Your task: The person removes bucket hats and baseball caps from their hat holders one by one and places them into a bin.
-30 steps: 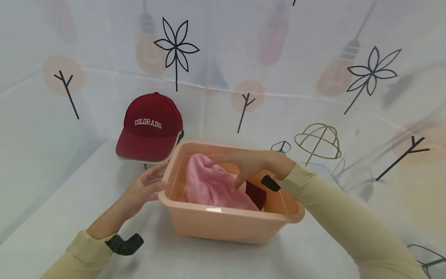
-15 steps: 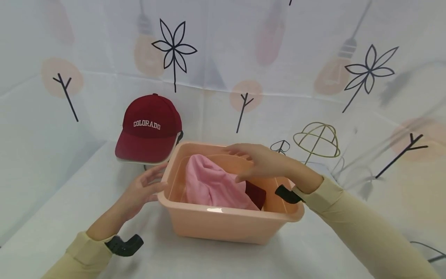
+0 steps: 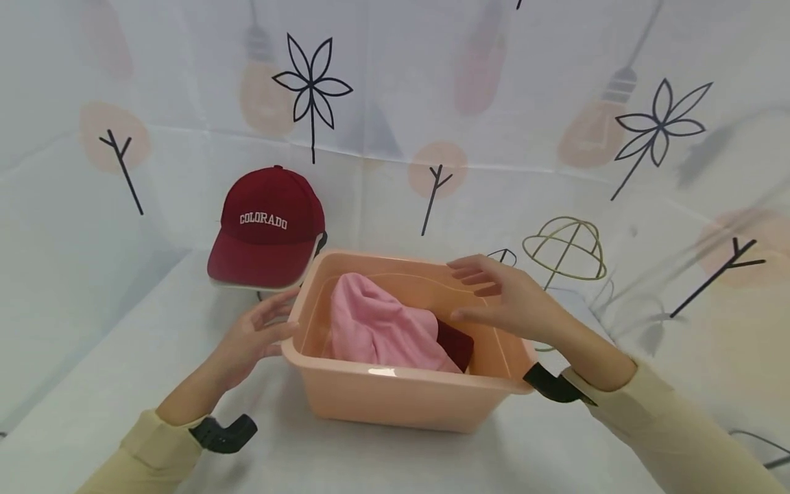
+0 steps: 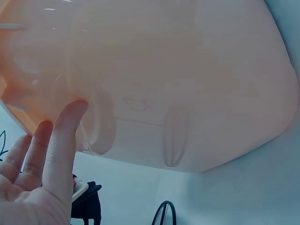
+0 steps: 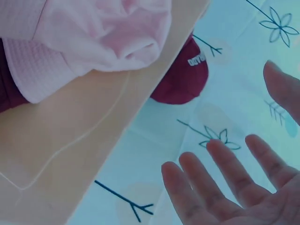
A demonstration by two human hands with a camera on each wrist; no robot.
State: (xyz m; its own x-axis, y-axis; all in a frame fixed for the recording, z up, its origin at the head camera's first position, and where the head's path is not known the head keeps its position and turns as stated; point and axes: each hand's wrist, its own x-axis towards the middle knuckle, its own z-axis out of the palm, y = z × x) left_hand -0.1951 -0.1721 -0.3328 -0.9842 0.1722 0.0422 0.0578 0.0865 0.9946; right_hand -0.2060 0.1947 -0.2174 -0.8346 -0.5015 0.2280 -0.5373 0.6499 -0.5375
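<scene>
A peach plastic basin stands on the white-covered table. Inside lies a pink fabric hat with a stitched brim, seen closer in the right wrist view. Beside and partly under it shows a dark red thing, mostly hidden. My left hand has its fingers extended against the basin's left side; in the left wrist view the fingertips meet its wall. Over the basin's right side my right hand hovers with fingers spread, holding nothing.
Behind the basin on the left, a dark red cap lettered COLORADO sits raised on a stand. A white curtain printed with flowers and bulbs hangs at the back.
My right hand has drawn back from above the pink hat to the right, toward the basin's right rim. The left hand, the basin and the hat stay where they were.
</scene>
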